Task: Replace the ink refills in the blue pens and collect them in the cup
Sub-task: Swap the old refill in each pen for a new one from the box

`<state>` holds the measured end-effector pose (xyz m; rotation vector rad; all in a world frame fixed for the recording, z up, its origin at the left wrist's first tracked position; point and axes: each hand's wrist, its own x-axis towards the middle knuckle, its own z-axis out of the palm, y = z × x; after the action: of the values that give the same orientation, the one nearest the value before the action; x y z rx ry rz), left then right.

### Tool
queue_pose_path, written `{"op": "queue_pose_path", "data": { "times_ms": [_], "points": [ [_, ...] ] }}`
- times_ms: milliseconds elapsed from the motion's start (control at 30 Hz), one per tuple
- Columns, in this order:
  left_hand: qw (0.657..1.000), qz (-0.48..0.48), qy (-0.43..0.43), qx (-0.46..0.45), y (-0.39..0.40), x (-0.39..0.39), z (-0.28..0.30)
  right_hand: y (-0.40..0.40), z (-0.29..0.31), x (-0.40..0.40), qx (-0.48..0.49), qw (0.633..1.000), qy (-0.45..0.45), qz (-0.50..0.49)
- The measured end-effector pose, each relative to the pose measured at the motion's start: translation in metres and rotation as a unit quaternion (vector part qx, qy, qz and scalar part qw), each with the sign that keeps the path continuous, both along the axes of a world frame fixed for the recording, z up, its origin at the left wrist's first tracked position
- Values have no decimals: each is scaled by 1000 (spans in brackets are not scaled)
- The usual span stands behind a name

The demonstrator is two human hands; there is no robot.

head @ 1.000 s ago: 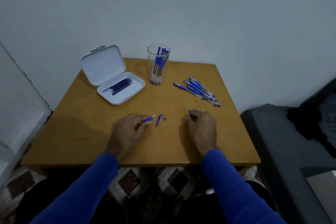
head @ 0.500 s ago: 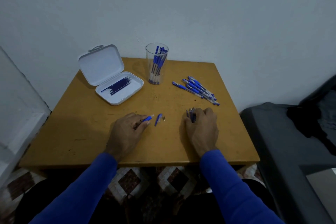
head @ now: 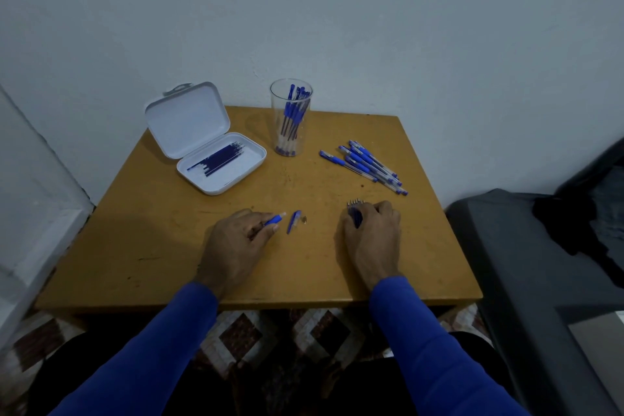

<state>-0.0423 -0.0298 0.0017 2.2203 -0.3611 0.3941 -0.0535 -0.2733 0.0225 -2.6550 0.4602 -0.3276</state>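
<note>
A pale wall (head: 371, 27) filled the upper half of the view, and below it a square, yellow-brown wooden tabletop (head: 169, 230) stood against it. A dark grey couch (head: 540, 280) sat to the right of the tabletop, and patterned floor tiles (head: 243, 334) showed under its near edge. Two arms in blue sleeves (head: 162, 341) reached in from the bottom. The left hand (head: 233, 243) rested on the tabletop near its middle, its grip closed around a pen barrel (head: 274, 220), whose blue end poked out past the fingertips. The right hand (head: 374, 240) rested to the right of it, fingers curled around a bundle of used refills (head: 355, 213), their tips sticking out beyond the knuckles. At the back left lay a white case (head: 189, 121) with its lid standing open; a row of dark blue refills (head: 219, 160) lay in its tray. A clear cup (head: 291, 121) stood at the back centre, just right of the case, holding several blue pens upright. A loose pile of pens (head: 366, 164) lay at the back right, well apart from the cup. Between the two hands, a blue pen cap (head: 293, 221) lay on the tabletop, and just beside it a tiny metal tip (head: 304, 219).
</note>
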Motion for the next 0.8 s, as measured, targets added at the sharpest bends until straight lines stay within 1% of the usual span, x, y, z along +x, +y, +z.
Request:
{"op": "queue_pose_path", "data": {
  "times_ms": [333, 567, 700, 800],
  "points": [
    [1000, -5, -2, -1, 0, 0, 2, 0, 1, 0, 4, 1000, 6, 2],
    [1000, -6, -10, 10, 1, 0, 2, -2, 1, -1, 10, 1000, -9, 13],
    [1000, -7, -5, 8, 0, 0, 3, 1, 4, -1, -31, 999, -10, 20],
    [1000, -6, -6, 9, 0, 1, 8, 6, 9, 0, -75, 995, -20, 60]
  ]
}}
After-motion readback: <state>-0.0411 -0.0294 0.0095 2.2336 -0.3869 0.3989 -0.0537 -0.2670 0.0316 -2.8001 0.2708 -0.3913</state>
